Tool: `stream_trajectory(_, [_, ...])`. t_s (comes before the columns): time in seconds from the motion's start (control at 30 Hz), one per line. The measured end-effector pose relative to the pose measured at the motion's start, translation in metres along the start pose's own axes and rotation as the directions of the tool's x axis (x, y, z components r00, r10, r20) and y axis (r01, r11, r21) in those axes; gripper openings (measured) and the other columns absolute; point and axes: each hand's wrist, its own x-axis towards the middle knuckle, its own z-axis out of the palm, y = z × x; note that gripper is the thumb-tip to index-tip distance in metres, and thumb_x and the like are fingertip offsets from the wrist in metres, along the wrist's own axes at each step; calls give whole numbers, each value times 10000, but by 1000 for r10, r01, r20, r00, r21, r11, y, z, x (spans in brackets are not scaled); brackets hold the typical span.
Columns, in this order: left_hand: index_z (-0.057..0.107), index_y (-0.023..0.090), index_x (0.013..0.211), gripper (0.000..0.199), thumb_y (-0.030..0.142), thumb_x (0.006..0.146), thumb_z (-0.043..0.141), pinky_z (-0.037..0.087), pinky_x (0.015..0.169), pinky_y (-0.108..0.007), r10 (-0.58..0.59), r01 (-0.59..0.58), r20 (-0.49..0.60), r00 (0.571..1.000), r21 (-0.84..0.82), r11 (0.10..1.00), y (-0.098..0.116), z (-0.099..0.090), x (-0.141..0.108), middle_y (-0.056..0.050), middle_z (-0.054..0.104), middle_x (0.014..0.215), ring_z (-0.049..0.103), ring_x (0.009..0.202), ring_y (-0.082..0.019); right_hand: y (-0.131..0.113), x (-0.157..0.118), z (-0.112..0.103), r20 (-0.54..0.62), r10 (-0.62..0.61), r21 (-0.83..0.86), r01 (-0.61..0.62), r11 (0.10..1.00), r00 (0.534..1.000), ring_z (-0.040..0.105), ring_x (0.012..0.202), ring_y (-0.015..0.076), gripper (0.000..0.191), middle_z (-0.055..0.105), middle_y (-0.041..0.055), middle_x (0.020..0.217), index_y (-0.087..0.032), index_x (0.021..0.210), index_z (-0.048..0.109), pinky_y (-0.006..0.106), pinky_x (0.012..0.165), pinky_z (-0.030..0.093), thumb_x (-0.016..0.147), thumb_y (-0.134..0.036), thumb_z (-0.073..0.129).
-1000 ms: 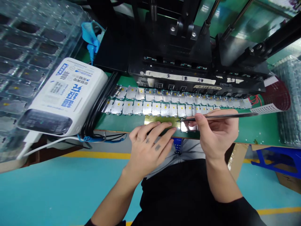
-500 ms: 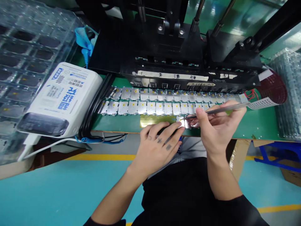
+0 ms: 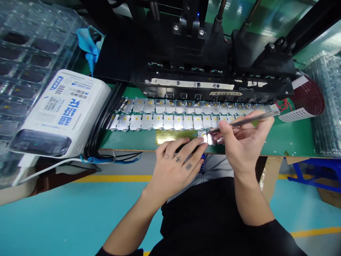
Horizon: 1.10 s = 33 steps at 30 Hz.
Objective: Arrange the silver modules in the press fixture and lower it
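Observation:
My right hand point(image 3: 243, 142) is closed around a pair of metal tweezers point(image 3: 247, 120), pointed left. Their tip meets a small silver metal-covered board point(image 3: 203, 136) with a yellow dot, at the front of the green bench. Palm down over the bench's front edge, my left hand point(image 3: 177, 163) has its fingers stretched out, the fingertips beside that board. A dark patch shows under these fingers; I cannot make out what it is. Just behind them lies a yellow-green strip point(image 3: 170, 136). Further silver boards point(image 3: 212, 139) sit under my right fingers, partly hidden.
Two rows of similar silver boards point(image 3: 157, 122) run along the bench point(image 3: 128, 140). Behind stands a black machine point(image 3: 165, 80) with switches. A white power bank point(image 3: 62, 110), cables point(image 3: 99, 131) and clear trays point(image 3: 34, 53) are at left. More trays point(image 3: 329, 106) and a perforated sheet point(image 3: 301, 115) stand right.
The view has shifted slightly, and a small blue light now shows on the machine. Both hands keep nearly the same pose; the tweezers' tip stays at the small board.

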Motion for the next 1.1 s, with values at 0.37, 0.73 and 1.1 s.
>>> stream_trajectory(0.37, [642,223,1230,332,278,903,655,360,897,-418,-8,8,-12,1000,6,1000,1,1,1,-15,725,1202,540,1084,-247,2,-1,0,-12,-109,19,109,994,994,630,473,81,432,578,-88,719,-267,956,393,176,414,557,792,-66,738])
stream_trajectory(0.73, [628,178,1202,295,243,915,645,382,889,-444,-27,25,-53,998,-28,999,-22,-15,-9,-87,735,1111,555,1070,-277,-7,-12,10,49,-254,44,252,967,966,710,654,148,507,618,-58,771,-276,1022,425,285,542,629,745,-2,749])
stream_trajectory(1.1, [653,212,1158,266,225,893,656,390,831,-405,-54,52,-100,993,-25,998,-24,-9,-9,-52,749,1045,593,1019,-246,-5,-11,19,25,-193,-57,195,979,981,663,596,96,458,571,-69,757,-272,977,448,213,505,587,747,-22,754])
